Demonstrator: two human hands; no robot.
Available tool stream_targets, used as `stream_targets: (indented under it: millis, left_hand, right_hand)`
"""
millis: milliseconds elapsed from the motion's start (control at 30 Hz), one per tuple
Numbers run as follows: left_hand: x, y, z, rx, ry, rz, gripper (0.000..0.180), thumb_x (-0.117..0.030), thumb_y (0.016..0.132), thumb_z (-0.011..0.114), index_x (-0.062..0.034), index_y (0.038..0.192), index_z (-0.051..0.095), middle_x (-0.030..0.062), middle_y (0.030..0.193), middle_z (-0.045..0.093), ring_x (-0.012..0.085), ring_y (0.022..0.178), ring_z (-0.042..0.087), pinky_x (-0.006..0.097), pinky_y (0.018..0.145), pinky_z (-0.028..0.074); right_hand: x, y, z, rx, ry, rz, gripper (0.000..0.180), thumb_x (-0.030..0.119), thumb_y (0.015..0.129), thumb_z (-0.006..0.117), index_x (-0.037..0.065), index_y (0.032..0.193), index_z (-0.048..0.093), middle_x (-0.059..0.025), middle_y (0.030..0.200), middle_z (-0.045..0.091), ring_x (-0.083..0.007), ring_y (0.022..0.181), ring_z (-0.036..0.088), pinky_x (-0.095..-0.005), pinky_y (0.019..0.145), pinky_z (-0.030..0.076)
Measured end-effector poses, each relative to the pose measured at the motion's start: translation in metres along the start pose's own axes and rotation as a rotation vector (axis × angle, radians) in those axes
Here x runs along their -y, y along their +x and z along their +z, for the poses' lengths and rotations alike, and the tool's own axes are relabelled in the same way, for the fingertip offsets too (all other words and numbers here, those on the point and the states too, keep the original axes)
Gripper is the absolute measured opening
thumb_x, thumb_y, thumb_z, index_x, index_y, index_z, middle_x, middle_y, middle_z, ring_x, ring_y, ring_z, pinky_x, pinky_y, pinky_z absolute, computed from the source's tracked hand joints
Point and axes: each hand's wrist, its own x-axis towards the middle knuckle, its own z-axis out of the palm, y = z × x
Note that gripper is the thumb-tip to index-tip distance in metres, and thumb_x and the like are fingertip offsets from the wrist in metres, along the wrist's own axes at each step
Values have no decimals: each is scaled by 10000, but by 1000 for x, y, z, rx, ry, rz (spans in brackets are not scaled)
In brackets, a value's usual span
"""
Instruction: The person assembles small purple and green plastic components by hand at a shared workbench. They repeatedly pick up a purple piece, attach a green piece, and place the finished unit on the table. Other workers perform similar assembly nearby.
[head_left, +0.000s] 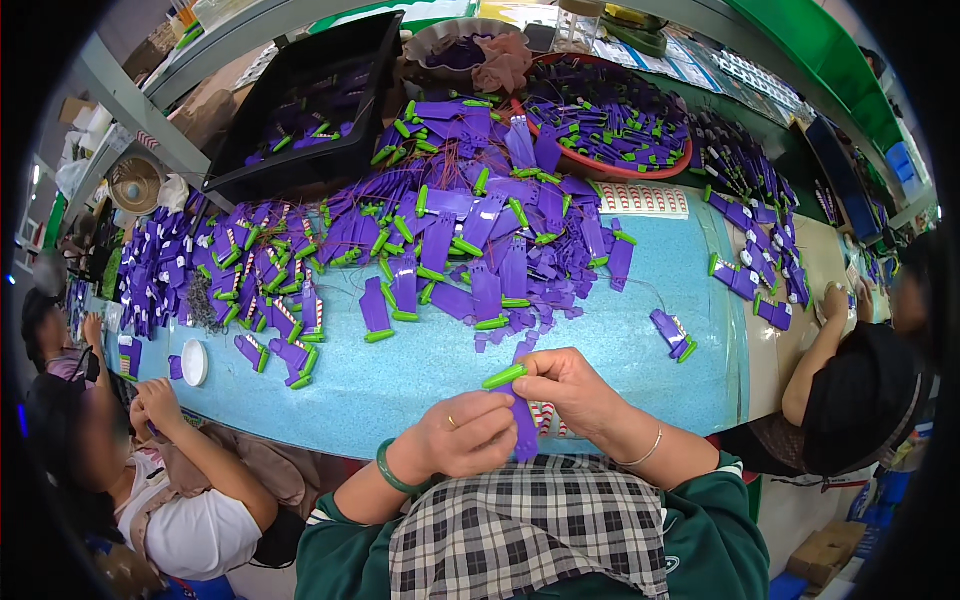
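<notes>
In front of my chest, at the table's near edge, I hold a flat purple piece with a green rounded end [525,432]. My left hand [466,436] is closed on its side, just below the green end. The fingertips of my right hand [568,390] pinch at the top, beside the green end. Red-and-white striped strips [546,418] show just under my right hand; whether they are fixed to the piece, I cannot tell. Beyond my hands lies a large heap of similar purple pieces [487,290], with small purple scraps [530,305] on its near side.
A black bin [370,60] and a red basket [640,172] stand at the back. A striped sticker sheet [645,200] lies near the basket. One purple piece [672,332] lies apart on the blue table [420,385]. People sit at left [200,500] and right [850,390].
</notes>
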Motion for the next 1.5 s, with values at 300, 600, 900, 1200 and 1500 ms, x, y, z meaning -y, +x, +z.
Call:
stream_targets:
  millis: [300,600,900,1200,1500]
  left_hand:
    - [-7,0,1,-4,39,8,204,21,636,693,-17,821,617,107,935,572,279,839,641,311,615,585]
    - [-6,-8,18,-133,-174,-419,218,123,671,673,-6,833,607,96,829,607,252,803,647,318,616,533]
    - [32,40,47,193,-341,-696,114,13,783,665,12,878,602,112,786,573,257,714,603,329,620,474]
    - [118,58,79,574,370,-448,92,-22,725,633,-30,816,639,113,855,531,301,862,561,392,686,493]
    - [75,53,44,218,-847,-1210,112,-42,822,674,-36,844,564,19,833,595,136,777,603,269,688,478]
  right_hand:
    - [-5,-14,9,48,95,214,268,220,932,573,36,757,661,1,716,623,-52,650,547,-243,609,460]
    - [-14,-39,-31,14,-228,-163,127,121,886,599,1,878,642,-86,902,638,-166,800,595,-309,750,483]
    - [-36,-25,-54,-346,-6,-452,212,-19,894,557,19,1102,538,-67,978,615,-170,933,632,-343,783,572]
    - [-38,-35,-70,-340,127,-467,278,-24,882,572,34,1153,559,-43,1006,606,-136,870,622,-350,713,591]
    - [0,-37,-67,-168,-104,-641,299,-47,833,626,-13,1129,615,-127,1207,481,-142,920,594,-282,728,578]
